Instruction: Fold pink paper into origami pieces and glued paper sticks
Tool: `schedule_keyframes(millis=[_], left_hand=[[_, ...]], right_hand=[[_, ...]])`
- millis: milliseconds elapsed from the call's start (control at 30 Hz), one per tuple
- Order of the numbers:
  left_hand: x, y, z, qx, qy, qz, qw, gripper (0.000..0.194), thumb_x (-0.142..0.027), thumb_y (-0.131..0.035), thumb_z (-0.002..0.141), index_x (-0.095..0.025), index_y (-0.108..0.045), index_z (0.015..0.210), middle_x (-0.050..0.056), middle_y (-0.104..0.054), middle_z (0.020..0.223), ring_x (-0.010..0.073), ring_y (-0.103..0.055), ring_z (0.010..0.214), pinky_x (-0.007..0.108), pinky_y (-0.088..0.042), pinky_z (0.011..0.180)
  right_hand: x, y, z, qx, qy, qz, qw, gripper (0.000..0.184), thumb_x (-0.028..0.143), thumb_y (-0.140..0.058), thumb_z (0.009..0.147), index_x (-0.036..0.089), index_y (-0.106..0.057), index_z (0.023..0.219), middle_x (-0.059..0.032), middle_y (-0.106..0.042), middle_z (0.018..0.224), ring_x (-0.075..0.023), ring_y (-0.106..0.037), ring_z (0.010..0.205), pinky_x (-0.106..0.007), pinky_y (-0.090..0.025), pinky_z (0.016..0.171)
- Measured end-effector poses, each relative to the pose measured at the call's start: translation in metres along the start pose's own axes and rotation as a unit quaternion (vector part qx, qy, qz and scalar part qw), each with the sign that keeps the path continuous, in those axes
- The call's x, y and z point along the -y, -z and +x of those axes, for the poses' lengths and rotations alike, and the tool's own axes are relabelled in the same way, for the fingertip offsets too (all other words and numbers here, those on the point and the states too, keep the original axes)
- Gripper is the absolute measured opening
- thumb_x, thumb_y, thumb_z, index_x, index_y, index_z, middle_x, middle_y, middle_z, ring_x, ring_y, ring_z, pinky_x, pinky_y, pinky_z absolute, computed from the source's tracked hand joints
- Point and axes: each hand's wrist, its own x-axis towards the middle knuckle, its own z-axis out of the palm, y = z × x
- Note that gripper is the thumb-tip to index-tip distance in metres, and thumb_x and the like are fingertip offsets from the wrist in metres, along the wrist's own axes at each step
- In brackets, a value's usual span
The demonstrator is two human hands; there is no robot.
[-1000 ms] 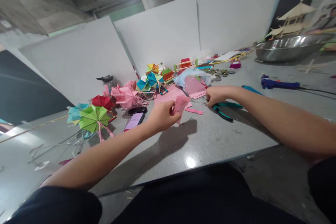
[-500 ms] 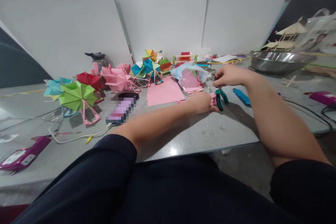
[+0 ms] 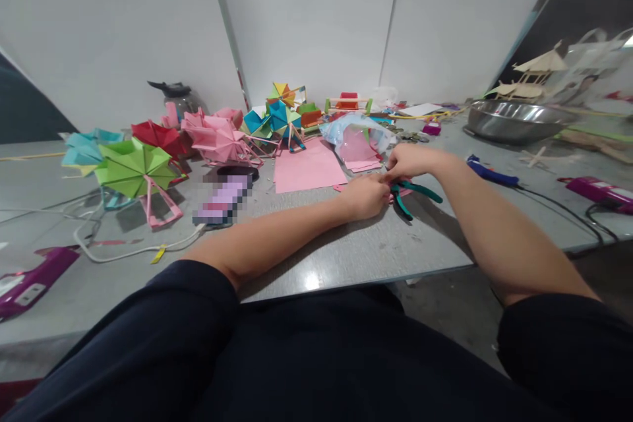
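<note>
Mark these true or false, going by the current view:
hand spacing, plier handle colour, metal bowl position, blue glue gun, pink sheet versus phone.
1. The left hand and right hand are close together. True.
2. The pliers have yellow handles. False: they are teal.
3. The metal bowl is right of both hands. True.
4. The blue glue gun is in the left hand. False: it lies on the table.
5. The large pink sheet lies under the phone. False: it lies to the phone's right.

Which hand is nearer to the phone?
Left. The left hand is to the right of the phone; the right hand is farther right, by the pliers.
</note>
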Motion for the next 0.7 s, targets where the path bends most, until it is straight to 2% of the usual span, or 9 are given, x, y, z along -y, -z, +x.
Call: schedule_keyframes(millis=[100, 200, 300, 400, 467, 567, 700], left_hand=[[0.006, 0.014, -0.001, 0.006, 0.018, -0.009, 1.0, 0.031, -0.022, -0.052, 0.099, -0.017, -0.08, 0.111, 0.013, -0.078, 0.114, 0.0271, -0.072, 0.105, 0.038, -0.053, 0.091], [0.022, 0.04, -0.007, 0.019, 0.086, -0.008, 0.996, 0.03, -0.02, -0.056, 0.092, -0.019, -0.081, 0.107, 0.011, -0.08, 0.106, 0.0262, -0.072, 0.094, 0.037, -0.052, 0.082], [0.047, 0.066, -0.025, 0.007, 0.118, 0.002, 0.993, 0.035, -0.018, -0.051, 0.092, -0.019, -0.08, 0.111, 0.012, -0.081, 0.108, 0.0265, -0.071, 0.094, 0.038, -0.051, 0.08], [0.074, 0.081, -0.054, -0.007, 0.199, 0.041, 0.979, 0.036, -0.02, -0.05, 0.093, -0.022, -0.079, 0.115, 0.01, -0.08, 0.114, 0.0259, -0.069, 0.098, 0.038, -0.05, 0.083], [0.089, 0.084, -0.074, 0.013, 0.234, 0.074, 0.969, 0.035, -0.021, -0.05, 0.093, -0.02, -0.078, 0.115, 0.011, -0.079, 0.116, 0.0267, -0.068, 0.099, 0.038, -0.05, 0.085], [0.107, 0.081, -0.093, 0.041, 0.254, 0.088, 0.962, 0.03, -0.023, -0.055, 0.091, -0.016, -0.079, 0.108, 0.016, -0.078, 0.113, 0.0286, -0.067, 0.098, 0.039, -0.049, 0.083], [0.118, 0.074, -0.099, 0.09, 0.217, 0.073, 0.969, 0.026, -0.035, -0.066, 0.09, -0.02, -0.079, 0.107, 0.012, -0.077, 0.118, 0.0258, -0.066, 0.101, 0.034, -0.048, 0.086]], right_hand=[[-0.002, 0.0, 0.0, -0.007, 0.01, -0.005, 1.0, 0.037, 0.05, -0.072, 0.084, 0.02, -0.068, 0.062, -0.0063, -0.07, 0.063, -0.0184, -0.061, 0.061, -0.031, -0.041, 0.06], [-0.004, 0.003, -0.001, -0.004, 0.006, -0.001, 1.0, 0.047, 0.061, -0.074, 0.083, 0.019, -0.068, 0.062, -0.0067, -0.07, 0.063, -0.0188, -0.062, 0.062, -0.031, -0.041, 0.061], [-0.005, 0.005, -0.003, 0.0, 0.005, 0.007, 1.0, 0.051, 0.067, -0.074, 0.082, 0.019, -0.07, 0.064, -0.0075, -0.071, 0.064, -0.0191, -0.063, 0.062, -0.031, -0.042, 0.06], [-0.006, 0.006, -0.005, 0.0, 0.004, 0.02, 1.0, 0.052, 0.069, -0.075, 0.081, 0.019, -0.072, 0.067, -0.0085, -0.073, 0.067, -0.0202, -0.064, 0.063, -0.032, -0.045, 0.061], [-0.006, 0.006, -0.006, 0.004, -0.001, 0.035, 0.999, 0.051, 0.068, -0.077, 0.08, 0.019, -0.073, 0.068, -0.0089, -0.074, 0.07, -0.0209, -0.066, 0.064, -0.033, -0.047, 0.062], [-0.009, 0.008, -0.008, -0.002, -0.012, 0.044, 0.999, 0.05, 0.066, -0.076, 0.082, 0.019, -0.072, 0.067, -0.0095, -0.074, 0.071, -0.0216, -0.067, 0.066, -0.034, -0.049, 0.064], [-0.012, 0.009, -0.007, -0.079, -0.012, 0.017, 0.997, 0.055, 0.071, -0.065, 0.089, 0.02, -0.068, 0.067, -0.0102, -0.073, 0.071, -0.0225, -0.065, 0.067, -0.035, -0.045, 0.063]])
